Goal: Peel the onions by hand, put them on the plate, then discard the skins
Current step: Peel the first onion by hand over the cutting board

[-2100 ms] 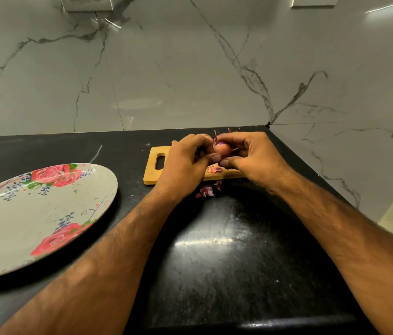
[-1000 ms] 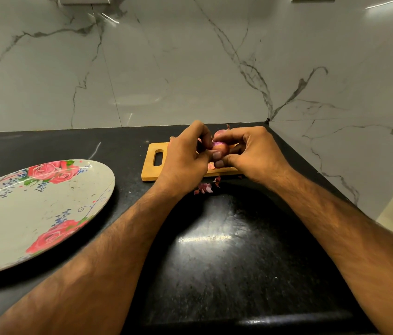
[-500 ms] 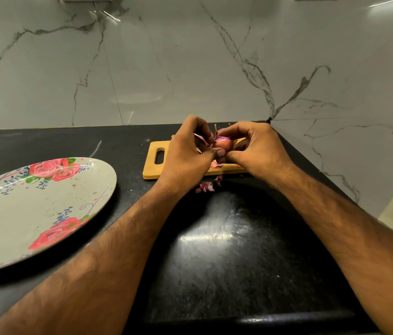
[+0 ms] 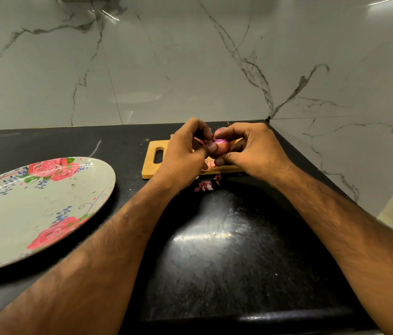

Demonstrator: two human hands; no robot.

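Note:
A small red onion (image 4: 222, 146) is held just above the wooden cutting board (image 4: 153, 170). My right hand (image 4: 253, 151) grips it with curled fingers and thumb. My left hand (image 4: 183, 153) is against the onion's left side, its fingertips pinching a strip of skin there. A second onion (image 4: 220, 131) shows partly behind my fingers. Loose skin pieces (image 4: 206, 185) lie on the black counter at the board's front edge, and more on the board under my hands. The flowered oval plate (image 4: 33, 213) lies at the left with nothing on it.
The black counter (image 4: 214, 250) ends at marble walls behind and on the right, which meet in a corner (image 4: 267, 119) just past my hands. Its front edge runs along the bottom of the view.
Both hands stayed over the board with the onion. My left fingers worked at the skin, lifting a strip away from the onion's left side.

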